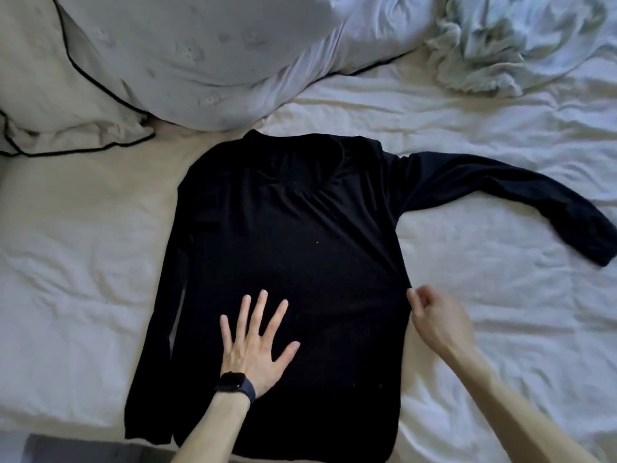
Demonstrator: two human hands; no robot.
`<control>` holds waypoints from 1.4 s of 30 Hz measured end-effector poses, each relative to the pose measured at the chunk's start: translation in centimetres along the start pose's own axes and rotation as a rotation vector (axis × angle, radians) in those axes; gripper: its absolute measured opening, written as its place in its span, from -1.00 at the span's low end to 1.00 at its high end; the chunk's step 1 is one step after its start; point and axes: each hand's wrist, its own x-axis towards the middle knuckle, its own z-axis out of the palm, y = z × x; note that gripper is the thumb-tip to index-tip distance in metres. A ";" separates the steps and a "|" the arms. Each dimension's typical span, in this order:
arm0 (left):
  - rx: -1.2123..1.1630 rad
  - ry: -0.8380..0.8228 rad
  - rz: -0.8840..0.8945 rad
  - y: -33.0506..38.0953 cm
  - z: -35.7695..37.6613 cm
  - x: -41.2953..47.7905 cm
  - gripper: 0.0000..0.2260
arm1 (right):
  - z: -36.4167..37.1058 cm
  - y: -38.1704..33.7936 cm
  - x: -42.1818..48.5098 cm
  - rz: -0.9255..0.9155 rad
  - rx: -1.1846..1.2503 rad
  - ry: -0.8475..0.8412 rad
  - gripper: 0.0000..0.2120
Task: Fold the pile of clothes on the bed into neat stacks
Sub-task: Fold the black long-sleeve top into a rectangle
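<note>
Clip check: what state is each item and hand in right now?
Black shirt: spread flat on the bed, unfolded.
One sleeve: stretched out sideways.
Other sleeve: lying along the body.
Left hand: open, flat on shirt.
Right hand: at shirt's side edge; grip unclear.
Pale cloth: crumpled.

The right hand (437, 320) at the right side edge of the black shirt (283, 248) is blurring, hiding whether its curled fingers are pinching the cloth (or only touching it), while the pillow (187, 61) beyond the shirt's collar is running off the top edge.
</note>
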 end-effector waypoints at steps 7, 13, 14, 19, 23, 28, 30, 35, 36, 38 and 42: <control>-0.111 0.160 -0.036 3.3 -5.2 5.4 -0.41 | -1.5 -6.5 5.2 -0.222 0.031 0.200 -0.63; -0.006 0.071 0.138 6.7 -7.9 16.7 -0.36 | -0.7 -10.8 12.7 -0.476 -0.314 0.115 -0.39; 0.004 0.000 0.131 6.9 -7.7 17.9 -0.37 | -0.8 -10.0 13.9 -0.397 -0.357 0.073 -0.37; 0.034 -0.064 0.062 7.8 -7.3 19.0 -0.37 | -3.2 -4.7 14.0 -0.145 -0.161 0.265 -0.37; -0.030 0.209 0.133 10.4 -10.7 20.7 -0.46 | -7.9 1.7 11.5 0.221 0.494 0.505 -0.41; -0.005 0.194 0.380 17.0 -14.9 28.2 -0.39 | -15.0 6.7 13.6 0.780 1.456 0.418 -0.55; 0.056 0.080 0.399 20.0 -15.9 31.1 -0.38 | -17.0 7.2 15.9 0.856 1.604 0.388 -0.55; 0.152 -0.041 0.332 23.6 -17.4 35.1 -0.78 | -20.9 9.6 18.4 0.777 1.628 0.584 -0.79; 0.086 -0.031 0.293 23.7 -17.8 35.3 -0.82 | -21.8 10.7 18.1 0.704 1.558 0.711 -0.86; 0.004 -0.014 0.217 23.7 -18.5 35.3 -0.88 | -23.9 13.2 17.4 0.534 1.532 0.862 -0.84; 0.123 -0.063 0.194 24.9 -18.0 34.9 -0.85 | -25.6 18.5 17.6 0.591 1.429 0.699 -0.83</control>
